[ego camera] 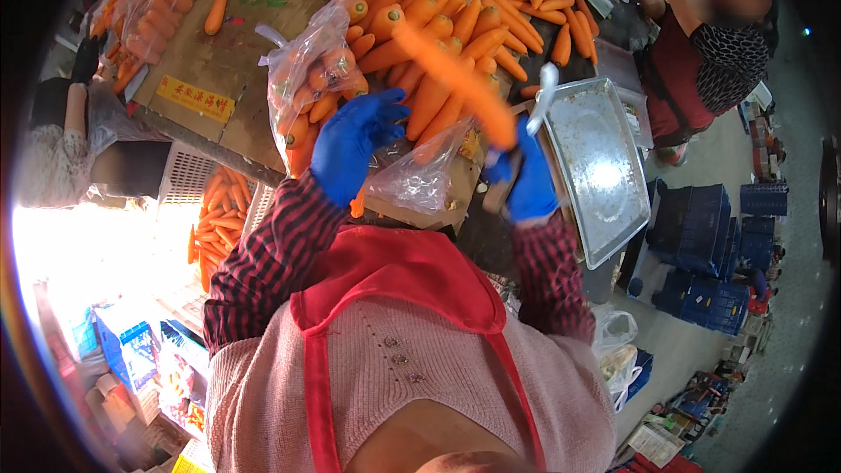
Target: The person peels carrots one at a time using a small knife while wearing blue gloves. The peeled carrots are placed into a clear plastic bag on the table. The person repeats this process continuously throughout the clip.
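Note:
My left hand (pixel 358 144), in a blue glove, is half curled with its fingers apart at the near side of a clear plastic bag (pixel 302 46) of carrots; nothing shows in its grasp. A motion-blurred carrot (pixel 456 82) slants over the carrot pile (pixel 486 26), its lower end at the fingers of my blue-gloved right hand (pixel 519 171), which appear closed on it. From beside those fingers a slim white object (pixel 544 97) sticks up; what it is, I cannot tell. Loose plastic film (pixel 420 177) lies between my hands.
A metal tray (pixel 594 171) lies right of my right hand. Another bag of carrots (pixel 161 20) and a single carrot (pixel 217 10) are on the cardboard (pixel 197 72) at left. A crate (pixel 187 174) of carrots stands below. One person (pixel 696 66) is at right, another (pixel 59 138) at left.

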The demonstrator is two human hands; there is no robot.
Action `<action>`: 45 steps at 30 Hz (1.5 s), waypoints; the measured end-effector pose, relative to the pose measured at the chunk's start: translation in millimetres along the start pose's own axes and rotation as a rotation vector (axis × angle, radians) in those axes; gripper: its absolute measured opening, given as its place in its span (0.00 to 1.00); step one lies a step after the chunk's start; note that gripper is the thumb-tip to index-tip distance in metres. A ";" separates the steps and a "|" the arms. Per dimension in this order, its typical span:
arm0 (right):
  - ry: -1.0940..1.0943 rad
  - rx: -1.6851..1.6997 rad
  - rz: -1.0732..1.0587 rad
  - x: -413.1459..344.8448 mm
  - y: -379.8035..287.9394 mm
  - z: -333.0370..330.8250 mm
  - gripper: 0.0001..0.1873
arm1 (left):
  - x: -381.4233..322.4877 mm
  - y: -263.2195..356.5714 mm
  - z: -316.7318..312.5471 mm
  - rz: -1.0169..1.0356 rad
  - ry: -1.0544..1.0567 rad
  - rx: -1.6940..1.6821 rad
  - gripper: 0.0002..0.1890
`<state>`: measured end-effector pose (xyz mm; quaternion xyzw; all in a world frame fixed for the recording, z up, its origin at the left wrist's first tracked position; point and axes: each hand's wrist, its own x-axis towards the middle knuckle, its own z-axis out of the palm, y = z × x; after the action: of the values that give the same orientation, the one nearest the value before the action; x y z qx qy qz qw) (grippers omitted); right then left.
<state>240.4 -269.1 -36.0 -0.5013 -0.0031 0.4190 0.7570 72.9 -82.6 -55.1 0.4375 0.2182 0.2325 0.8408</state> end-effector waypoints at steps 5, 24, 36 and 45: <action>-0.234 -0.145 -0.482 44.0 -60.9 39.1 0.21 | 47.5 -36.3 24.4 0.082 0.121 0.514 0.24; -0.268 -0.273 -0.311 -10.7 4.2 23.0 0.16 | 38.8 -1.3 23.3 -0.201 -0.117 -0.601 0.31; -0.283 -0.405 -0.333 -43.1 0.7 58.0 0.21 | 12.0 -35.6 25.9 -0.485 -0.071 -0.652 0.24; 0.064 -0.567 -0.751 -36.5 12.0 45.2 0.14 | 6.1 -11.0 28.6 -0.304 -0.012 -0.701 0.23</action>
<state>189.9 -256.5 -7.5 -0.6652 -0.2754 0.0830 0.6890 96.3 -102.8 -50.4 0.0875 0.1831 0.1633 0.9655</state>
